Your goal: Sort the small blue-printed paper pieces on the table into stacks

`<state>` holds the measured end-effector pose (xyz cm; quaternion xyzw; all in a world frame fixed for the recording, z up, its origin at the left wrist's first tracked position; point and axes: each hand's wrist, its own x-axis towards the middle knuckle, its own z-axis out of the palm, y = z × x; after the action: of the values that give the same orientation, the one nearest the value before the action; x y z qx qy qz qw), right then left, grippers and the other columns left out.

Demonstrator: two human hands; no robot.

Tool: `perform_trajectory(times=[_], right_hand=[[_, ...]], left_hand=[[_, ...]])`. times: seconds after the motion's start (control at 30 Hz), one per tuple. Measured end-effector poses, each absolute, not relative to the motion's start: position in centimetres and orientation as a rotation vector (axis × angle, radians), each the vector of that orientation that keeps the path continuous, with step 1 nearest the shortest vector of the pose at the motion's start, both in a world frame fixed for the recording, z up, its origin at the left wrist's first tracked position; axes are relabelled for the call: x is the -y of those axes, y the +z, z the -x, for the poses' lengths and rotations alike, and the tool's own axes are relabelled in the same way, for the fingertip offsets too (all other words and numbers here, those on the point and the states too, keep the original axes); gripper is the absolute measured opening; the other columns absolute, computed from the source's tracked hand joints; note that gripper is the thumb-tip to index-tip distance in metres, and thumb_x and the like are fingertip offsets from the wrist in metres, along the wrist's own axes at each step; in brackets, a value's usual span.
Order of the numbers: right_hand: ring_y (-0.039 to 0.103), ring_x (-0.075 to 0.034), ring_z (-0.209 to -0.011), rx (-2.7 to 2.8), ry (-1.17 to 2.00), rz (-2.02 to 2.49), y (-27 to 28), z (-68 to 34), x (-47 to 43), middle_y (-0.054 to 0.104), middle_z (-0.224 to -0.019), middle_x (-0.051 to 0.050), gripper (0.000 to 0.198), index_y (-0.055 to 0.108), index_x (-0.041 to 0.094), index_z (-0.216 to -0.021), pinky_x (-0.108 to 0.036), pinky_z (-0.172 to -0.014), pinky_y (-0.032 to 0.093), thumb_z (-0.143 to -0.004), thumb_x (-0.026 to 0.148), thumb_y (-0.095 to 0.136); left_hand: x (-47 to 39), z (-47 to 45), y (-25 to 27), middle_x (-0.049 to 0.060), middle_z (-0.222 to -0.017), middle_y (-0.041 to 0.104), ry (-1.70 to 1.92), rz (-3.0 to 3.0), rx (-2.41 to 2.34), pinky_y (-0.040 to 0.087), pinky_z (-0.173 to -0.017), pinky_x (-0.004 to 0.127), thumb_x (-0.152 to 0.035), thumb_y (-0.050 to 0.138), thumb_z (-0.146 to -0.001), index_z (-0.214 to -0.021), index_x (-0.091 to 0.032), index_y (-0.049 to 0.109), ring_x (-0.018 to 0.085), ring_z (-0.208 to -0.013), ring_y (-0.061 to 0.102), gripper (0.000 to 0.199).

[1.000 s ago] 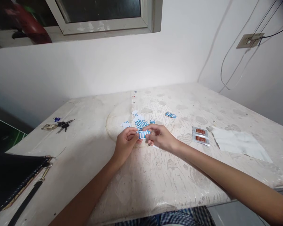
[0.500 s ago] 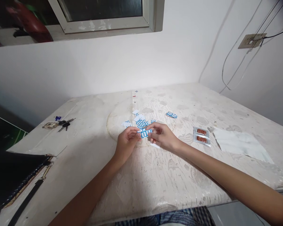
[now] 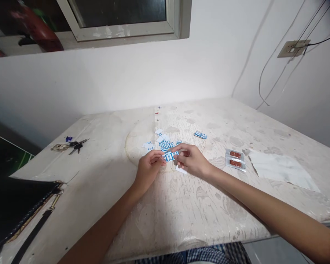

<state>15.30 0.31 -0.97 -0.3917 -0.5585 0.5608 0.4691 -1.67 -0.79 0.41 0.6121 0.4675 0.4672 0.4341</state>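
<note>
Between my two hands is a small white card with blue outlined shapes [image 3: 169, 157], raised a little and tilted toward me. My left hand [image 3: 150, 165] pinches its left end between thumb and fingers. Closed on the card's right end is my right hand [image 3: 191, 158], its index finger along the top edge. Just behind them lies a loose pile of similar blue-and-white cards [image 3: 165, 142], some with plain white backs up. One white card [image 3: 181, 169] lies under my right hand, partly covered. A small stack of blue-printed cards [image 3: 200, 135] sits farther back to the right.
On the right are a blister pack with reddish-brown contents [image 3: 235, 160] and a white cloth [image 3: 282, 170]. Keys [image 3: 77, 145] lie at the left, and a black bag with a strap [image 3: 24, 207] is on the near left. A white wall [image 3: 143, 77] bounds the table's back.
The held card has shifted very slightly to the right and shows a little more of its face. Both hands keep their grip. The view has tilted marginally.
</note>
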Motion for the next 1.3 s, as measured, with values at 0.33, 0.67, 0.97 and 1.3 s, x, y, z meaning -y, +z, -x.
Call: perform_trajectory(times=[0.33,0.67,0.97,1.3], right_hand=[[0.042,-0.007,-0.040,1.174,1.425,0.901,-0.6,-14.8,0.1,0.047,-0.051,0.006,0.026,0.055,0.017,-0.088,-0.020,-0.039,0.029,-0.067,0.029,0.065],[0.051,-0.010,-0.043,1.306,1.476,0.816,-0.7,-14.6,0.6,0.059,-0.053,0.002,0.023,0.057,0.016,-0.093,-0.027,-0.052,0.043,-0.073,0.028,0.060],[0.058,-0.014,-0.049,1.226,1.575,0.860,0.4,-14.2,1.3,0.062,-0.055,-0.003,0.028,0.059,0.013,-0.093,-0.030,-0.056,0.046,-0.074,0.032,0.059],[0.045,-0.008,-0.043,1.396,1.403,0.936,-0.6,-14.3,0.9,0.051,-0.057,0.003,0.023,0.055,0.017,-0.089,-0.023,-0.043,0.032,-0.072,0.032,0.059]], left_hand=[[0.6,2.8,1.5,0.000,-0.065,0.063,1.262,-1.295,-1.161,0.048,-0.065,0.025,-0.028,0.064,-0.066,-0.088,-0.013,0.060,0.011,-0.061,0.059,0.027],[1.2,1.9,0.1,-0.002,-0.055,0.057,1.161,-1.331,-1.062,0.045,-0.057,0.025,-0.028,0.068,-0.062,-0.076,-0.013,0.057,0.011,-0.054,0.056,0.023],[1.0,2.0,-0.5,-0.003,-0.055,0.054,1.180,-1.350,-1.053,0.042,-0.051,0.022,-0.027,0.067,-0.062,-0.071,-0.015,0.047,0.008,-0.049,0.051,0.025],[1.1,1.8,-0.5,-0.003,-0.064,0.049,1.192,-1.511,-1.068,0.041,-0.051,0.019,-0.029,0.064,-0.066,-0.082,-0.017,0.050,0.007,-0.055,0.050,0.024]])
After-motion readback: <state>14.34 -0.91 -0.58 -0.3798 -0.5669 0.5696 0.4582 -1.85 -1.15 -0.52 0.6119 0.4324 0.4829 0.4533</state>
